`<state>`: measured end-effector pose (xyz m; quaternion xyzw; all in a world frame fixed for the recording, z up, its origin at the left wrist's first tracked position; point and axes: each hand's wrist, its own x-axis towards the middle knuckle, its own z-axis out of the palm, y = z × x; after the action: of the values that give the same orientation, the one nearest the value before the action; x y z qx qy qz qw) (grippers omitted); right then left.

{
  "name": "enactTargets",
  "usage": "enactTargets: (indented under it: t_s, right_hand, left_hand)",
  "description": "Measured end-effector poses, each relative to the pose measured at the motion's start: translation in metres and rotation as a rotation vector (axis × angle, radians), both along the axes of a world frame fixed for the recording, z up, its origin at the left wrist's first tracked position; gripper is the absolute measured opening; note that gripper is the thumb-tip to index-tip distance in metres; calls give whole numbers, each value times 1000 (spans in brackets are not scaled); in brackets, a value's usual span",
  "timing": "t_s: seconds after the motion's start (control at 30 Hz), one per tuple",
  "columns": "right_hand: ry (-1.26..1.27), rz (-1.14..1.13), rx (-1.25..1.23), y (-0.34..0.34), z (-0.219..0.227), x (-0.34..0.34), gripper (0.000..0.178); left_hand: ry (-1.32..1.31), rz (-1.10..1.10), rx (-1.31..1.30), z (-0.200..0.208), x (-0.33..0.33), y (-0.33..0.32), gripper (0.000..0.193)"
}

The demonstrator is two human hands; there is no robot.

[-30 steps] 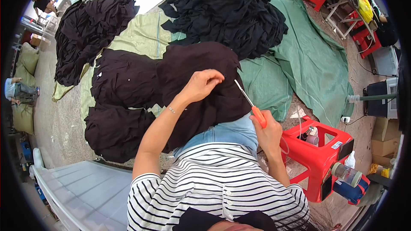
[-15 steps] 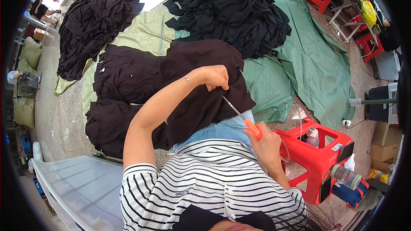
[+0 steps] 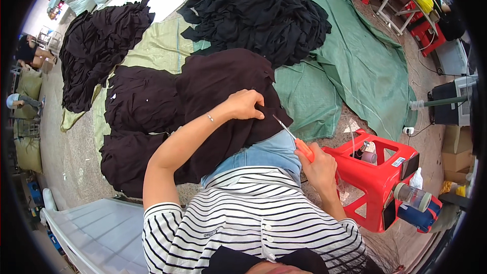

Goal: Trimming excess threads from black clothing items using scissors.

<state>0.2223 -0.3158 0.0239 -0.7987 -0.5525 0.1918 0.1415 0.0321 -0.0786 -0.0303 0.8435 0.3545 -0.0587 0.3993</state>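
Note:
Dark brown cloth (image 3: 223, 83) lies spread across my lap, over light blue denim. My left hand (image 3: 244, 104) reaches over it with thumb and fingers pinched on the cloth near its right edge. In my right hand (image 3: 318, 166), closed around the handle, is an orange-handled tool (image 3: 304, 149) with a thin metal shaft. Its tip rests over the cloth, a short way right of my left fingers; whether it touches cannot be made out.
Brown cloth piles (image 3: 139, 99) lie to the left, another pile (image 3: 99, 50) farther off. A large black cloth heap (image 3: 258, 15) sits ahead beside a green sheet (image 3: 360, 56). At my right stands a red stool (image 3: 355, 193); a translucent bin (image 3: 96, 223) is at lower left.
My left hand has come slightly lower and to the left, still pinching the cloth. The orange-handled tool has shifted a little right, away from it. The whole view has turned slightly.

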Motion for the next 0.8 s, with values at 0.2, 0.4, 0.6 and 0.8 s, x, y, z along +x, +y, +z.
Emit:
enactTargets:
  t_s: [0.2, 0.4, 0.6, 0.8]
  right_hand:
    - [147, -168, 108, 3, -3, 7, 33]
    - [151, -298, 346, 18, -25, 34, 28]
    - [119, -380, 430, 24, -27, 43, 31]
    - [39, -441, 389, 29, -33, 63, 29]
  left_hand:
    - [69, 126, 13, 7, 14, -6, 29]
    - [-230, 346, 940, 9, 47, 33, 89]
    - [165, 207, 615, -35, 64, 79, 22]
    - [-431, 46, 453, 10, 60, -44, 38]
